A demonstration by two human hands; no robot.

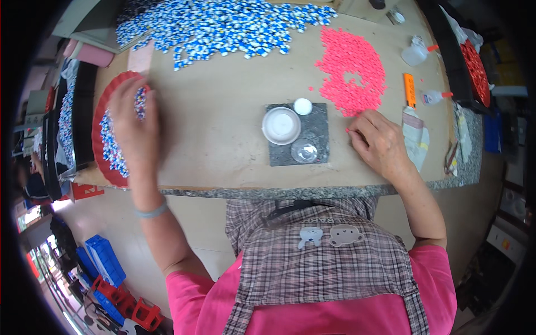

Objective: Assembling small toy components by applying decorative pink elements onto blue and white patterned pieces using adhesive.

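My left hand (pixel 134 125) reaches over a red round tray (pixel 100 134) at the table's left edge and rests on the small blue-and-white pieces (pixel 111 148) lying in it; whether it grips any is hidden. My right hand (pixel 377 139) lies on the tabletop just below a heap of small pink pieces (pixel 352 70), its fingers pinched on one pink piece (pixel 347 131). Between the hands a grey stone slab (pixel 318 153) carries a white round dish (pixel 281 125), a small white cap (pixel 302 106) and a clear round lid (pixel 305 149).
A wide spread of blue-and-white pieces (pixel 223 25) covers the table's far side. Two squeeze bottles with orange tips (pixel 416 53) (pixel 432 97), an orange cutter (pixel 410 89) and a crumpled rag (pixel 416 137) lie at the right. Another red tray (pixel 475 70) sits far right.
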